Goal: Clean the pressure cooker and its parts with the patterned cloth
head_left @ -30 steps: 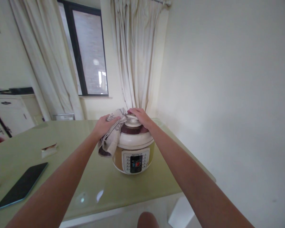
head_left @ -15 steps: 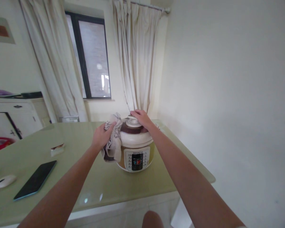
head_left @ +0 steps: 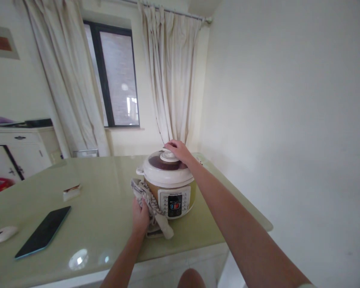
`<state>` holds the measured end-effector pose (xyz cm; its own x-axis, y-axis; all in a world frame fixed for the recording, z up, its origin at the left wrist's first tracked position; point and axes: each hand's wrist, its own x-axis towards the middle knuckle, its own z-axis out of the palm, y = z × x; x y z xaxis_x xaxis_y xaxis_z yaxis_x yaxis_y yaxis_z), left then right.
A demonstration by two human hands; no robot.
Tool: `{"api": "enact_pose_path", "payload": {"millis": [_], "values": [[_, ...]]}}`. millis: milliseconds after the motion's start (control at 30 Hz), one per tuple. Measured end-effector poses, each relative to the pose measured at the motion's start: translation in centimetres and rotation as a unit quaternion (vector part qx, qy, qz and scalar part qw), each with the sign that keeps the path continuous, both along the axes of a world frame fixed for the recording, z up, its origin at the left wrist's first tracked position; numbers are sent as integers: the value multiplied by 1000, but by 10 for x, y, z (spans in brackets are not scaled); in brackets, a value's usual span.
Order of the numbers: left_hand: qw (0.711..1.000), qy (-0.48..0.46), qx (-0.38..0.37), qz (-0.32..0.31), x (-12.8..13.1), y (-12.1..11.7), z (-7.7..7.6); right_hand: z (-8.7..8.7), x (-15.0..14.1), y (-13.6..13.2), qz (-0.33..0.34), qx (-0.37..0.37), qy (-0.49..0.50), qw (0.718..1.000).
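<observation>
An electric pressure cooker (head_left: 169, 185) with a cream lid and gold body stands on the pale green glass table (head_left: 102, 208), its control panel facing me. My right hand (head_left: 177, 150) rests on the lid's top knob, fingers curled over it. My left hand (head_left: 140, 214) grips a grey patterned cloth (head_left: 151, 202) and presses it against the cooker's lower left side, down at the table surface. The cloth's end trails onto the table in front of the cooker.
A dark phone (head_left: 43, 232) and a white mouse (head_left: 2, 234) lie at the table's left. A small folded packet (head_left: 71, 192) sits further back. A white cabinet (head_left: 15, 152) stands at left, curtains (head_left: 171, 80) and a window behind, a bare wall at right.
My left hand has carried the cloth down from the lid's upper left to the cooker's lower side near the table. My right hand has stayed on the knob.
</observation>
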<state>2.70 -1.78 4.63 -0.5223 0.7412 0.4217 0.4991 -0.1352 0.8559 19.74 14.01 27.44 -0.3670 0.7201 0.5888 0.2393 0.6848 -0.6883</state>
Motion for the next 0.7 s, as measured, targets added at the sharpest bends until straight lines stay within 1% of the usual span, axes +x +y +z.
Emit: {"api": "enact_pose_path", "payload": {"millis": [33, 100, 167, 200, 267, 333, 400, 433, 500, 533, 567, 600, 633, 667, 700], "values": [[999, -34, 2, 5, 0, 1, 1, 0, 0, 0, 4, -2, 2, 1000], [997, -76, 4, 3, 4, 0, 12, 0, 0, 0, 8, -7, 4, 1000], [997, -76, 11, 5, 14, -4, 29, 1, 0, 0, 12, -14, -4, 1000], [998, -59, 24, 19, 22, -8, 38, 1, 1, 0, 14, -16, -9, 1000], [996, 20, 64, 59, 42, -17, 56, 1, 2, 0, 22, -19, -14, 999], [983, 124, 102, 83, 61, -23, 76, 0, 2, 1, 38, -22, -11, 999], [965, 221, 122, 71, 68, -23, 101, -1, 2, 3, 61, -31, 1, 998], [958, 253, 121, 59, 66, -20, 116, -1, 2, 3, 73, -41, 9, 996], [956, 277, 90, 42, 50, -8, 149, -2, 1, 5, 90, -71, 28, 993], [961, 270, 58, 35, 37, 1, 164, -2, 1, 5, 93, -88, 37, 991], [966, 258, 10, 23, 22, 12, 178, -2, 0, 5, 94, -103, 43, 989], [971, 237, -36, 10, 6, 24, 190, -2, 0, 5, 92, -113, 45, 988], [972, 223, -76, -12, -11, 37, 198, -1, 0, 5, 88, -116, 44, 988], [972, 213, -100, -15, -27, 51, 203, -1, 0, 4, 84, -114, 41, 989], [973, 201, -115, -18, -42, 64, 205, -1, 0, 3, 81, -106, 38, 990]]}}
